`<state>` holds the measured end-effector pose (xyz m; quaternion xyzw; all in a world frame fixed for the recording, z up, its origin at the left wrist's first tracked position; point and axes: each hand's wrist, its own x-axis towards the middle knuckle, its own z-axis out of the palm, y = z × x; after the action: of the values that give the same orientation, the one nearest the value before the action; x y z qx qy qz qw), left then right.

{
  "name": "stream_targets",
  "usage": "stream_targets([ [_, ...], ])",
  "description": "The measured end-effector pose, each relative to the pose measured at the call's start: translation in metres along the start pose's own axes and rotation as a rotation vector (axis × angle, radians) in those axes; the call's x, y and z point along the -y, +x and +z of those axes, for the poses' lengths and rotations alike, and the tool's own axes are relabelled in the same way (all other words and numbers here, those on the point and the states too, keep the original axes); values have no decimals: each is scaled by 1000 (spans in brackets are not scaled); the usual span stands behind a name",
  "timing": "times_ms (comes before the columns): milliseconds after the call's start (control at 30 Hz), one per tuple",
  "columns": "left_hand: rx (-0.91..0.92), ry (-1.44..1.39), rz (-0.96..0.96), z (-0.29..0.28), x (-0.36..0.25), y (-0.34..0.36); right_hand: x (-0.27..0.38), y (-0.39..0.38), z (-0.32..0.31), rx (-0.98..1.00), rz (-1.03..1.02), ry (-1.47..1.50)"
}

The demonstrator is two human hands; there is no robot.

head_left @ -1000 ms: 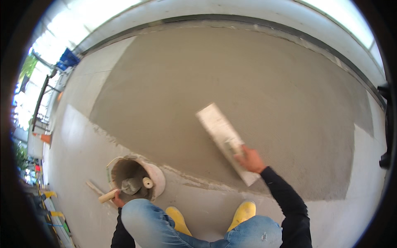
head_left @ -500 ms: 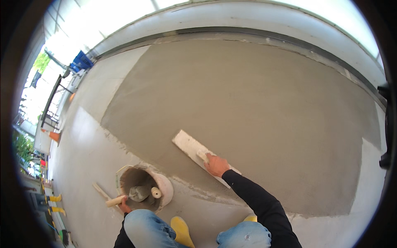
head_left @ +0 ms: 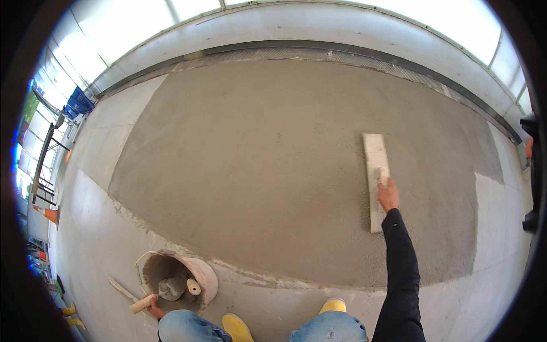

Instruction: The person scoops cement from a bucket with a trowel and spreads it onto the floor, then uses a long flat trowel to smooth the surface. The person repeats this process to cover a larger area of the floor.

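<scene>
My right hand (head_left: 389, 195) grips the handle of a long, pale rectangular float (head_left: 374, 165), which lies flat on the right part of a wide patch of grey wet cement (head_left: 256, 171). At the lower left my left hand (head_left: 155, 308) is closed round the thick pale handle of a second float (head_left: 122, 289), seen nearly edge-on beside a bucket (head_left: 206, 278). The bucket is smeared with cement; inside it are a grey lump (head_left: 171, 289) and a tool with a round wooden handle (head_left: 194, 286).
A low wall (head_left: 273, 28) with bright panels runs along the far side. An orange cone (head_left: 48, 215), a dark-framed table (head_left: 44, 165) and blue bins (head_left: 78, 104) stand at left. My yellow boots (head_left: 237, 328) are on the pale floor by the cement's near edge.
My right hand has slid the float rightward and away across the cement, turning it from slanted to nearly upright in view. My left hand keeps its hold beside the bucket. The view has shifted.
</scene>
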<state>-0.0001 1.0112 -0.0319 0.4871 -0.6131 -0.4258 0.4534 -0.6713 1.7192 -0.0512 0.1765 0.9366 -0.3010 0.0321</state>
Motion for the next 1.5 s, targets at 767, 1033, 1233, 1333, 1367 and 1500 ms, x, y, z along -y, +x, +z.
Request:
stream_targets([
  [767,3,170,-56,38,-96,-62,327,-329,282,1065,-1013,31],
  [1033,-30,148,-121,24,-76,-55,338,-165,257,617,-705,29],
  [1233,-90,219,-191,7,-59,-42,261,17,186,301,-387,-4],
  [1333,-90,251,-238,4,-51,-35,175,96,138,145,-256,-55],
  [1367,-157,293,-302,3,-50,-33,142,115,120,97,-185,-21],
  [1500,-136,313,-156,4,-41,-36,42,137,48,-225,72,119],
])
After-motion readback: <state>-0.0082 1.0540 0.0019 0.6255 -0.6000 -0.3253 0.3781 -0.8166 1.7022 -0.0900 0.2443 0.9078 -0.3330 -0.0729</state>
